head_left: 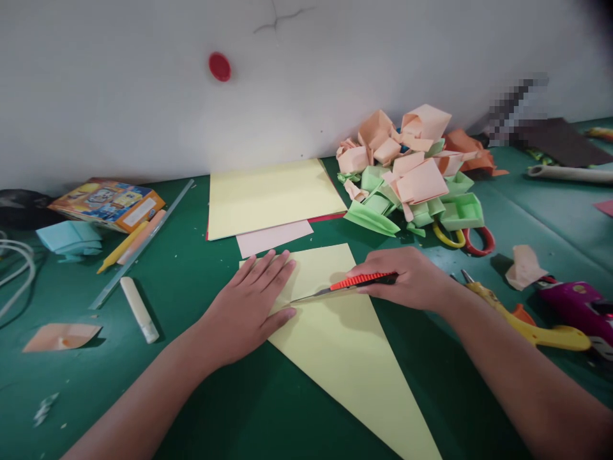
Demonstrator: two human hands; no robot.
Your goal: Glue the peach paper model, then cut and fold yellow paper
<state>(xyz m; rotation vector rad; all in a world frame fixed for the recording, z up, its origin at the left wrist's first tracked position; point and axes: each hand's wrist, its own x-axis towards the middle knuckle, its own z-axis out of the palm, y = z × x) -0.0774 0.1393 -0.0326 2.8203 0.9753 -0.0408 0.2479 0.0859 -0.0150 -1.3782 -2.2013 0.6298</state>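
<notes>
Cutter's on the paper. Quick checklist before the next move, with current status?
1. Right hand gripping the red cutter: ok.
2. Left hand flat on the yellow sheet: ok.
3. Left thumb well away from the blade: not ok, the tip points into the gap between thumb and fingers.
4. Blade locked: cannot tell.
5. Near end of the sheet: cannot tell, it runs out of the picture.
6. White stick apart from the sheet: ok.

The yellow sheet looks like smooth matt paper, the cutter handle ribbed plastic, its blade metal.
</notes>
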